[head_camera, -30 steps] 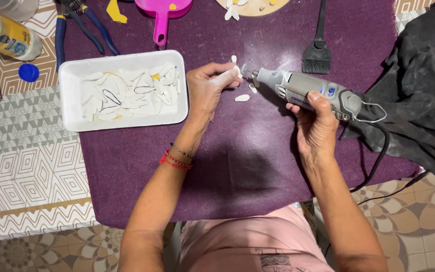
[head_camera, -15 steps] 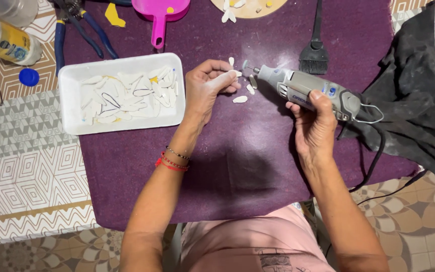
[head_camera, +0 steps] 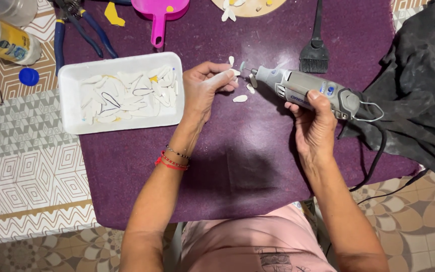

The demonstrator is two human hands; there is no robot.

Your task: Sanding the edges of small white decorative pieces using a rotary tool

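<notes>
The white petal piece [head_camera: 226, 75] sat pinched in my left hand [head_camera: 205, 88], steadied for the rotary tool [head_camera: 303, 90] my right hand [head_camera: 315, 123] clasped tight.

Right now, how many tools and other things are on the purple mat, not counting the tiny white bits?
Grey corded rotary tool, in the right hand: 1
Black flat brush: 1
White foam tray of white cut pieces: 1
Pink plastic scoop: 1
Blue-handled pliers, partly on the mat: 1
Total: 5
The left hand pinches a small white piece.
</notes>
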